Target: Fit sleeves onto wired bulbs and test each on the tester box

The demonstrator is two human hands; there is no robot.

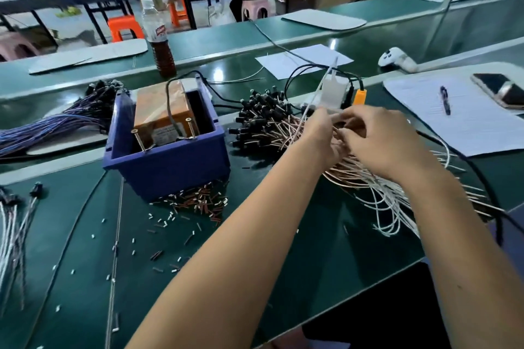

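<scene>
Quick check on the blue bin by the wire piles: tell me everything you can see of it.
The blue bin is an open-topped box, plastic by its look, standing upright on the green table, left of the pile of black-capped wired bulbs. Inside sits an orange-brown block with a grey cable looped over it; two long screws stand at its front corners. Small loose sleeves lie scattered against the bin's front base. Neither hand touches it.

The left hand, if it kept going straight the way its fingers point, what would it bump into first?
Probably the small white plastic piece just beyond the left hand, in front of the orange plug. Depth is hard to judge, so it might pass just beside it.
</scene>
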